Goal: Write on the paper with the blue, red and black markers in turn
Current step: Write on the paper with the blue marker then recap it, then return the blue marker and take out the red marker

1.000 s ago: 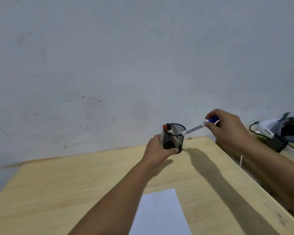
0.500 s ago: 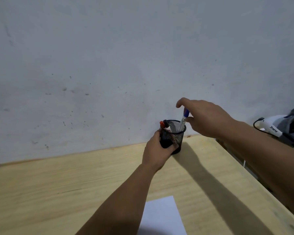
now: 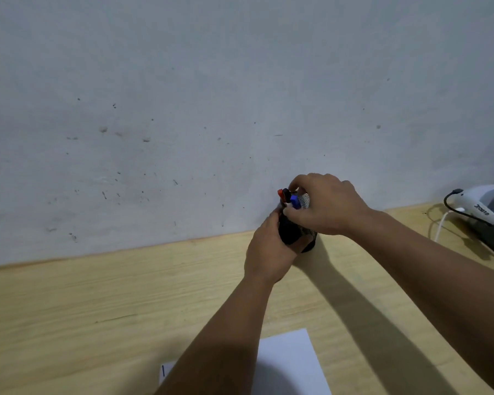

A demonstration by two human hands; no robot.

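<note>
Left hand [image 3: 270,253]: wrapped around the black mesh cup [image 3: 295,233]
Right hand [image 3: 324,205]: fingers curled over the cup rim; grip unclear
Markers: blue [image 3: 295,201], red [image 3: 280,193], black [image 3: 286,193] caps upright in cup
Paper [image 3: 288,363]: flat on table [image 3: 97,295]

blue marker [image 3: 295,201] now dropped into the mesh cup [image 3: 305,201], right hand [image 3: 324,206] lowered over its rim

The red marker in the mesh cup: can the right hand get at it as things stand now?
Probably yes. The right hand is over the mesh cup, and the red marker sticks out above the rim at the left, uncovered, beside the blue marker.
</note>
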